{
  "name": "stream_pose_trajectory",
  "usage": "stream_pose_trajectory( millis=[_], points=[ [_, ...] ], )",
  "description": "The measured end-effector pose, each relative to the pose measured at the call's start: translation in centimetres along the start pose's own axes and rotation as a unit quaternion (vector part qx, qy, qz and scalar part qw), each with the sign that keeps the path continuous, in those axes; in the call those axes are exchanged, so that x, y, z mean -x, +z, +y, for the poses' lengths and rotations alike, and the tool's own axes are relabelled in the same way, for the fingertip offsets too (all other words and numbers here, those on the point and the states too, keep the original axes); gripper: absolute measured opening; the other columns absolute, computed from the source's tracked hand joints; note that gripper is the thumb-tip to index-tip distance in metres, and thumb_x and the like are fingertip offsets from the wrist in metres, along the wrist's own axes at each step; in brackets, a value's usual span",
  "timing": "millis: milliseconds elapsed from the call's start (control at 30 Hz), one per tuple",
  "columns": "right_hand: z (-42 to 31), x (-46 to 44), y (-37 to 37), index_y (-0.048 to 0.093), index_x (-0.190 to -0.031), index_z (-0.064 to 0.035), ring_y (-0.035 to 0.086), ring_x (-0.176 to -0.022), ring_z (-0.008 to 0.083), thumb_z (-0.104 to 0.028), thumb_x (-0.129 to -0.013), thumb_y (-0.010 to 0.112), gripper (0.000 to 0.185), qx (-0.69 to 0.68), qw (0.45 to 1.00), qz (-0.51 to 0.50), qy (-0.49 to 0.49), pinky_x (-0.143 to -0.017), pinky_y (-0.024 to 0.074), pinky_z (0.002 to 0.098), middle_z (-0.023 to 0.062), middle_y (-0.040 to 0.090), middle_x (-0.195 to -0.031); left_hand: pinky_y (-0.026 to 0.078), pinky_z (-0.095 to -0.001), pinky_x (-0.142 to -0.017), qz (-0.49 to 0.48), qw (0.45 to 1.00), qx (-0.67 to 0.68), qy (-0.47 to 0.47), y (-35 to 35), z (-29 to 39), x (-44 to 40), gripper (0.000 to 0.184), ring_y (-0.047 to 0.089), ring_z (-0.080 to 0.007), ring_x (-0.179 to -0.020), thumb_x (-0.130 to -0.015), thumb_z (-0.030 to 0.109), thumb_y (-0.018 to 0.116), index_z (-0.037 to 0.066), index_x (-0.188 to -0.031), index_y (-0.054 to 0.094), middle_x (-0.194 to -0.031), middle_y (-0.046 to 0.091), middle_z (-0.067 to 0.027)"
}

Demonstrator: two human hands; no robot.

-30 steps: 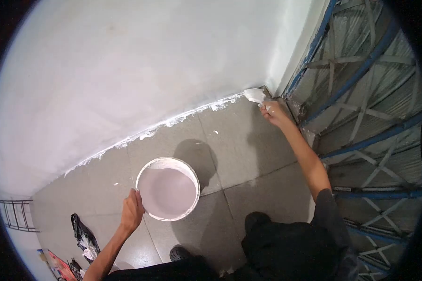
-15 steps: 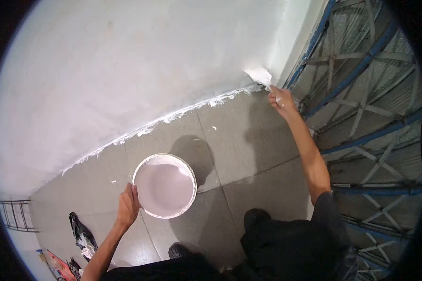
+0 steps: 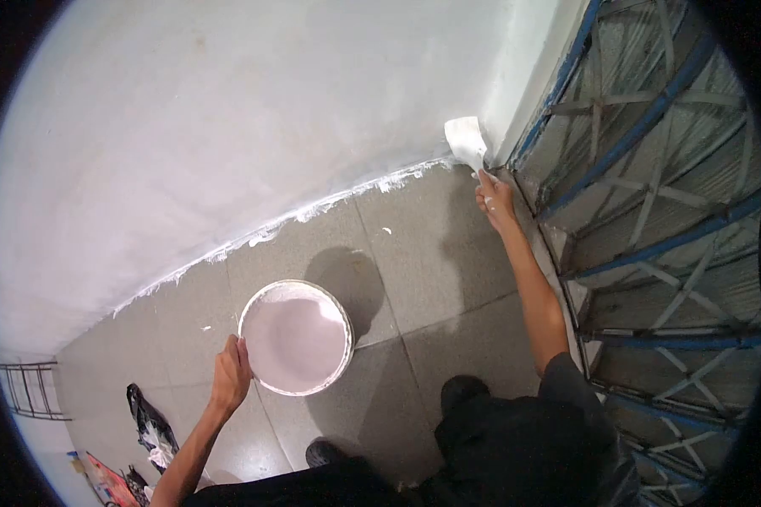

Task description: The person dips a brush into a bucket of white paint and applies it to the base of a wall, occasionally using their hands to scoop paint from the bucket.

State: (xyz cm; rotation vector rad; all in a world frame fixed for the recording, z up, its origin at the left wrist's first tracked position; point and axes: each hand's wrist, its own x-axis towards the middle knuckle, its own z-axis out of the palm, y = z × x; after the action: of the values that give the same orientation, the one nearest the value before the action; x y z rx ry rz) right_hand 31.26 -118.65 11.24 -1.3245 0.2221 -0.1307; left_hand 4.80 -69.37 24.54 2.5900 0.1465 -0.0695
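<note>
In the head view, my right hand [image 3: 495,203] grips the handle of a wide paintbrush [image 3: 466,140]. Its white-coated bristles lie against the bottom of the pale wall [image 3: 271,110], close to the corner. My left hand [image 3: 231,372] is closed on the left rim of a round paint bucket [image 3: 300,394]. Pale pinkish-white paint [image 3: 296,345] shows inside the bucket, with a brighter white patch near its upper right. White paint spots mark my right fingers. The bucket's underside is hidden from this angle.
A folding metal gate [image 3: 659,194] with blue bars runs along the right side. Ragged white paint [image 3: 271,230] follows the wall's base onto the grey floor tiles [image 3: 448,279]. A black bag [image 3: 148,418] lies at lower left, near a dark rack [image 3: 32,390]. My shoes stand below.
My right hand has moved slightly left and down. The paintbrush has swung from a leftward slant to more upright. My left hand and the bucket have barely moved.
</note>
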Motion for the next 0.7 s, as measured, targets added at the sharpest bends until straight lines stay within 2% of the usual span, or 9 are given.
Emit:
stream_pose_trajectory(
  millis=[300,400,600,700],
  points=[
    [1.7,-0.4,-0.7,0.06,-0.091,0.0041,0.044,-0.045,0.0075,-0.029,-0.089,0.057,0.033,0.117,0.993,0.02,-0.006,-0.039,0.0295,0.023,0.0002,0.05,-0.058,0.04,-0.0405,-0.043,0.002,1.0,0.019,-0.002,0.1,0.0,0.0,0.035,0.054,-0.0317,-0.044,-0.099,0.024,0.032,-0.002,-0.078,0.041,-0.052,0.049,-0.0208],
    [2.3,-0.4,-0.8,0.061,-0.092,0.0046,0.043,-0.043,0.0084,-0.027,-0.09,0.056,0.032,0.07,0.996,0.039,0.025,-0.039,0.0287,0.0243,0.0006,0.049,-0.057,0.04,-0.0408,-0.044,-0.008,1.0,0.016,-0.021,0.0,0.0,-0.1,0.033,0.054,-0.0331,-0.046,-0.098,0.023,0.032,-0.002,-0.078,0.041,-0.054,0.049,-0.0218],
    [3.4,-0.4,-1.0,0.06,-0.096,0.0058,0.041,-0.04,0.009,-0.025,-0.091,0.054,0.031,0.08,0.994,0.042,0.054,-0.038,0.0274,0.0261,0.0021,0.049,-0.055,0.037,-0.0435,-0.045,0.009,1.0,-0.006,0.014,0.3,-0.8,-0.2,0.032,0.052,-0.0376,-0.048,-0.098,0.022,0.033,-0.002,-0.079,0.04,-0.054,0.046,-0.0237],
    [3.3,-2.0,-0.5,0.059,-0.087,0.0061,0.041,-0.04,0.0094,-0.023,-0.09,0.054,0.03,0.142,0.989,0.032,0.026,-0.036,0.0261,0.026,0.0039,0.051,-0.056,0.037,-0.0436,-0.045,-0.006,1.0,0.024,-0.005,0.0,0.2,-0.1,0.033,0.052,-0.0374,-0.047,-0.098,0.023,0.032,-0.002,-0.078,0.039,-0.053,0.045,-0.0231]
  ],
)
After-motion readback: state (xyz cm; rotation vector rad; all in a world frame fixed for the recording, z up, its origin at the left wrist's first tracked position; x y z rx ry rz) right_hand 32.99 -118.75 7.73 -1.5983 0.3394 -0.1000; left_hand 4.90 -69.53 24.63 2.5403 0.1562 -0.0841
